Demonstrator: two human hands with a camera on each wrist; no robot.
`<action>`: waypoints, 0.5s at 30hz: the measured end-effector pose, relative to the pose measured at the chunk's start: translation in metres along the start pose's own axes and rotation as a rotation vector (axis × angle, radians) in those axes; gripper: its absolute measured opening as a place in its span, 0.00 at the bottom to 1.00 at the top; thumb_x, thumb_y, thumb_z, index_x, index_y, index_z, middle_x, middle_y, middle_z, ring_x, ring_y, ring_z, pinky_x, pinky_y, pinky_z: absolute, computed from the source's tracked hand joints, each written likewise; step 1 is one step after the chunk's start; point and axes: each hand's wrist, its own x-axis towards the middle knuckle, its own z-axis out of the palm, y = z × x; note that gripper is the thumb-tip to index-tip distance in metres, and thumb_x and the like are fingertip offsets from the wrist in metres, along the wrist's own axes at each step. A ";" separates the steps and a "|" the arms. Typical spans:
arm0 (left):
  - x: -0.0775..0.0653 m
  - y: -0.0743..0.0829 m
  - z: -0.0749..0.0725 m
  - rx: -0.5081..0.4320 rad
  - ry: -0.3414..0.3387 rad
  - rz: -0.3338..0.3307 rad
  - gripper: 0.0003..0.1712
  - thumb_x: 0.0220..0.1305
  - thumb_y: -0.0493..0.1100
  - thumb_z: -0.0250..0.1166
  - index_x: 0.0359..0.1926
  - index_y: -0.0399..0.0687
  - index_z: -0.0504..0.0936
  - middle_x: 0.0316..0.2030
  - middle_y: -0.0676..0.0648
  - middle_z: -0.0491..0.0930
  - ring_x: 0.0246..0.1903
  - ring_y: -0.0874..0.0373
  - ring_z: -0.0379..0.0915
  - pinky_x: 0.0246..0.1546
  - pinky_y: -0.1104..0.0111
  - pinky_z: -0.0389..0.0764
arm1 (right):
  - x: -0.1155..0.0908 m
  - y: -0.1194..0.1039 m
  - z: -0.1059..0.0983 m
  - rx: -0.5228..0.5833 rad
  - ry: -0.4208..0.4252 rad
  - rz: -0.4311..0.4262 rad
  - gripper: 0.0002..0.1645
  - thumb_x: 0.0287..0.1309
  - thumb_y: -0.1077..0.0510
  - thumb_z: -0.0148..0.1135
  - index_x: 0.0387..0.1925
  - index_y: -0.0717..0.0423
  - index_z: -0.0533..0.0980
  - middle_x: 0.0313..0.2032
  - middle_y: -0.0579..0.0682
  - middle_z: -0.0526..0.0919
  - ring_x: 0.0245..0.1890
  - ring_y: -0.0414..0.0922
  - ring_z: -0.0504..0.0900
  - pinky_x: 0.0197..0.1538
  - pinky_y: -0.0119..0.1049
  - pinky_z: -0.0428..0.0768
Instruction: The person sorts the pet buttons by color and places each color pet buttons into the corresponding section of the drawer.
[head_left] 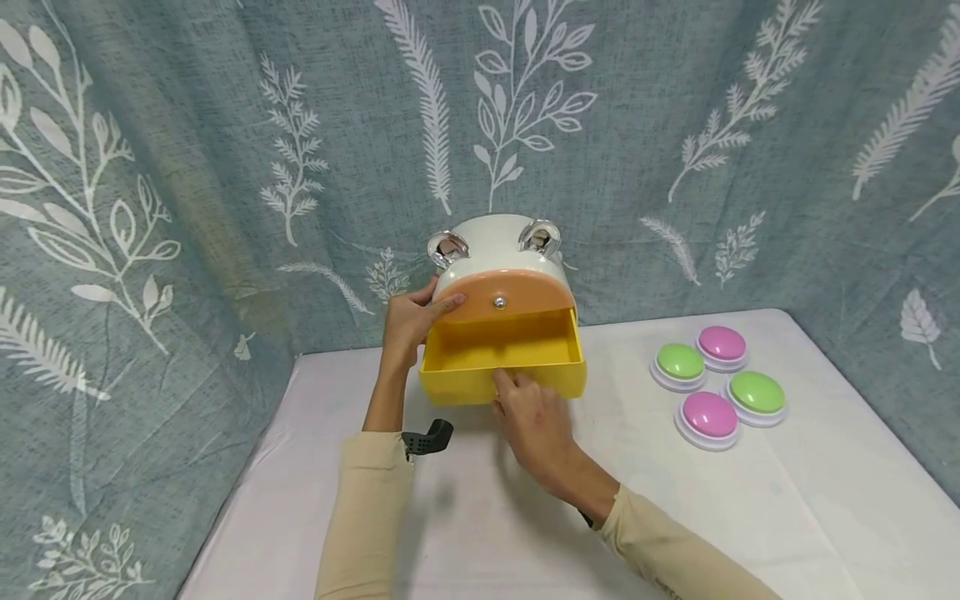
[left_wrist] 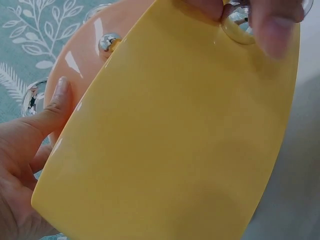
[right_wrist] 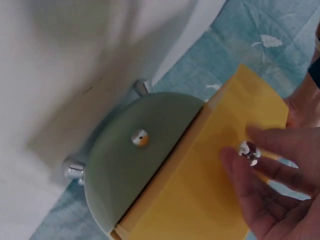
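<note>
A small drawer cabinet (head_left: 491, 237) with a white rounded top and shiny silver rings stands at the back of the table. My left hand (head_left: 408, 321) holds its left side, the thumb lying on the orange drawer front (head_left: 517, 287). Below that, the yellow drawer (head_left: 457, 387) is pulled out and its visible inside is bare. My right hand (head_left: 536, 421) is at the middle of the yellow front, fingers curled round its silver knob (right_wrist: 249, 151). The right wrist view shows a closed green drawer (right_wrist: 135, 170) beneath it, with silver legs (right_wrist: 74, 170).
Several pink and green dome buttons on white bases, such as the near pink button (head_left: 710, 415), stand grouped on the right of the white-covered table (head_left: 480, 533). A patterned grey-green curtain (head_left: 352, 150) hangs behind and along the sides.
</note>
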 end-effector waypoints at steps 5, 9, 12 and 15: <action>0.000 0.000 0.001 -0.008 0.007 -0.006 0.44 0.59 0.58 0.79 0.73 0.54 0.73 0.74 0.51 0.71 0.77 0.49 0.65 0.27 0.77 0.74 | 0.001 -0.001 0.001 -0.074 0.000 -0.032 0.09 0.61 0.58 0.75 0.35 0.56 0.81 0.23 0.50 0.80 0.19 0.44 0.77 0.21 0.34 0.75; -0.001 0.000 0.002 -0.014 -0.008 -0.016 0.45 0.59 0.59 0.79 0.73 0.55 0.73 0.75 0.49 0.71 0.75 0.48 0.69 0.25 0.75 0.78 | -0.001 0.001 0.000 -0.058 0.012 -0.035 0.09 0.60 0.61 0.74 0.31 0.58 0.80 0.22 0.49 0.79 0.20 0.43 0.75 0.22 0.33 0.73; -0.001 -0.001 0.002 -0.020 -0.010 -0.015 0.45 0.58 0.59 0.79 0.73 0.55 0.73 0.75 0.48 0.71 0.71 0.47 0.73 0.24 0.72 0.82 | -0.002 0.002 0.000 -0.043 0.007 -0.037 0.09 0.58 0.62 0.74 0.30 0.58 0.79 0.22 0.49 0.77 0.20 0.42 0.73 0.23 0.31 0.71; 0.000 -0.002 0.001 -0.030 -0.004 -0.003 0.44 0.59 0.59 0.79 0.73 0.54 0.73 0.75 0.47 0.71 0.69 0.47 0.76 0.23 0.72 0.81 | -0.002 0.004 -0.002 -0.036 -0.005 -0.047 0.08 0.59 0.62 0.75 0.33 0.58 0.80 0.23 0.49 0.78 0.20 0.42 0.74 0.23 0.32 0.73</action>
